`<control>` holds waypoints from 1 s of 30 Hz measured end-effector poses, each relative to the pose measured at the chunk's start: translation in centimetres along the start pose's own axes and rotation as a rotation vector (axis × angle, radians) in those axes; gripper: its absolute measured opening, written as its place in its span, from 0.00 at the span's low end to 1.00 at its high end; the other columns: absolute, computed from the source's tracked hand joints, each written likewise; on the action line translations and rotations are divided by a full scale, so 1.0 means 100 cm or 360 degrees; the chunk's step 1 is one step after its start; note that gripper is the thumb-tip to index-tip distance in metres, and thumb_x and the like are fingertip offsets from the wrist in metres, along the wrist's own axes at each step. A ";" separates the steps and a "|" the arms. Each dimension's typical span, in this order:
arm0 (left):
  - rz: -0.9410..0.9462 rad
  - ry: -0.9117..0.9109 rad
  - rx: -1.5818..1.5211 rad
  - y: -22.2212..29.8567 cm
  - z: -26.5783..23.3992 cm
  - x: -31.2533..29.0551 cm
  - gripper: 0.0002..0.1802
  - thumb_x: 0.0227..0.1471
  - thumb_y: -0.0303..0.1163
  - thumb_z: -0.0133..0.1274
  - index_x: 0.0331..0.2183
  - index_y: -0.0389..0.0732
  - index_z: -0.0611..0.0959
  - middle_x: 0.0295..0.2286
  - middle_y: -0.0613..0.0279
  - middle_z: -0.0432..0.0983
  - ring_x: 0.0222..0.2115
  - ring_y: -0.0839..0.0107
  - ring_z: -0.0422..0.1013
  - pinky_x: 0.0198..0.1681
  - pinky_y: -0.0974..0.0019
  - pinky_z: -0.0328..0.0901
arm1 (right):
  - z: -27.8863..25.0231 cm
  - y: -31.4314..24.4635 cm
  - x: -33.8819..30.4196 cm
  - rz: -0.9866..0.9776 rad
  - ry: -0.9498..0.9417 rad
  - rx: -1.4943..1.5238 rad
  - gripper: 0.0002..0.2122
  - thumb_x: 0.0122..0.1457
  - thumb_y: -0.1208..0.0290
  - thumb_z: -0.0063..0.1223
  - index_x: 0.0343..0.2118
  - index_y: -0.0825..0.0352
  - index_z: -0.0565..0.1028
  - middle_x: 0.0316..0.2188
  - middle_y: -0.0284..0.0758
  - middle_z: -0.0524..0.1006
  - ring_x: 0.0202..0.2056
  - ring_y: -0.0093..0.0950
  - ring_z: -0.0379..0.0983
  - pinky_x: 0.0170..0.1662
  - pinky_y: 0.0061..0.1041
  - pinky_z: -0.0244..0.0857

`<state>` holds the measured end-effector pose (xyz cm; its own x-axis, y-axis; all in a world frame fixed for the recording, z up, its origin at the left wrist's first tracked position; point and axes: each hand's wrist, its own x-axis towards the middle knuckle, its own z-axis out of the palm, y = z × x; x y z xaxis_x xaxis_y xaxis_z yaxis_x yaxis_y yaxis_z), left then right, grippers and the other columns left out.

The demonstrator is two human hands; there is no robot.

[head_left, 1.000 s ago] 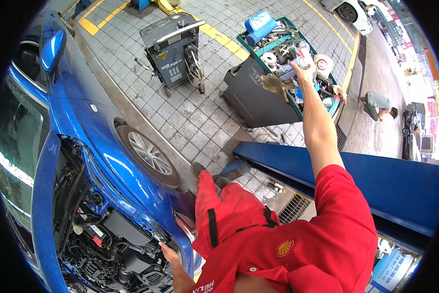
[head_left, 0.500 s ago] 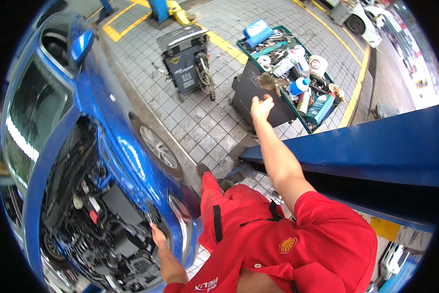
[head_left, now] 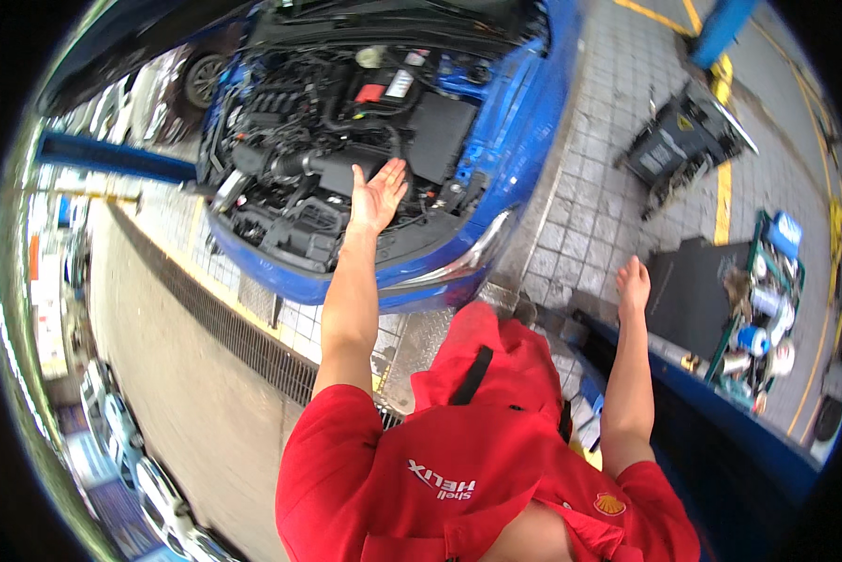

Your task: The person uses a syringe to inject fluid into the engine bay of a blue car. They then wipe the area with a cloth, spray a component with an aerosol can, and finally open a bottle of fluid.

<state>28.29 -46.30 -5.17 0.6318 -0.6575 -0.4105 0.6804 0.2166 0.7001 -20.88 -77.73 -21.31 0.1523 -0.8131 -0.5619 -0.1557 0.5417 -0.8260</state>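
Observation:
Over the front of a blue car's open engine bay (head_left: pixel 346 122), my left hand (head_left: pixel 379 199) is open, palm up with thumb and fingers apart, and holds nothing. Beneath it lie black engine covers, with a battery-like black box (head_left: pixel 440 136) beside its fingertips. I cannot tell whether the hand touches any part. My right hand (head_left: pixel 634 284) hangs out to the right, its fingers loosely bent and apart, with nothing visible in it. Nearest to it is the dark side of a tool cart (head_left: pixel 693 290), whose green-edged top carries bottles, cans and tools.
A grey wheeled machine (head_left: pixel 679 145) with a hose stands on the tiles beyond the cart. A blue lift beam (head_left: pixel 721 440) runs along my right side. Left of the car are a floor grate (head_left: pixel 243 323), another blue lift arm (head_left: pixel 112 155) and parked cars.
My view has swung left, so the car's engine bay now sits ahead and the cart has shifted right. My left hand now reaches over the engine; my right hand is farther right in view.

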 end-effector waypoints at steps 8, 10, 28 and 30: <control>0.0353 0.0449 0.0341 -0.020 -0.054 -0.098 0.18 0.62 0.44 0.54 0.38 0.37 0.81 0.32 0.60 0.80 0.30 0.71 0.74 0.34 0.69 0.70 | 0.107 -0.044 -0.007 -0.0098 -0.0397 0.0151 0.23 0.66 0.51 0.51 0.50 0.69 0.70 0.48 0.38 0.74 0.42 0.30 0.75 0.43 0.31 0.70; 0.0291 0.0653 0.0501 -0.043 -0.066 -0.128 0.17 0.62 0.43 0.54 0.31 0.39 0.82 0.25 0.65 0.79 0.21 0.76 0.71 0.26 0.72 0.66 | 0.142 -0.061 -0.005 -0.0136 -0.0504 0.0161 0.22 0.66 0.52 0.51 0.50 0.69 0.70 0.49 0.39 0.74 0.42 0.30 0.75 0.43 0.30 0.70; 0.0446 0.1877 0.0787 0.087 -0.384 -0.177 0.36 0.58 0.66 0.47 0.30 0.37 0.80 0.22 0.60 0.75 0.18 0.68 0.68 0.19 0.63 0.62 | 0.295 -0.040 -0.086 -0.0531 -0.0658 0.0375 0.21 0.67 0.57 0.51 0.54 0.68 0.71 0.48 0.37 0.75 0.40 0.25 0.74 0.43 0.25 0.69; 0.0542 0.1795 0.0703 0.140 -0.428 -0.148 0.34 0.59 0.64 0.48 0.35 0.37 0.78 0.22 0.62 0.73 0.15 0.72 0.66 0.15 0.67 0.61 | 0.303 -0.022 -0.105 -0.0586 -0.0606 0.0394 0.21 0.67 0.57 0.52 0.55 0.68 0.71 0.49 0.37 0.75 0.41 0.25 0.74 0.45 0.25 0.69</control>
<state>44.31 -2.63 -14.30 0.8640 0.4128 -0.2883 0.3763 -0.1489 0.9144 7.47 -63.87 -14.91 0.5005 -0.8481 -0.1742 0.1999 0.3089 -0.9298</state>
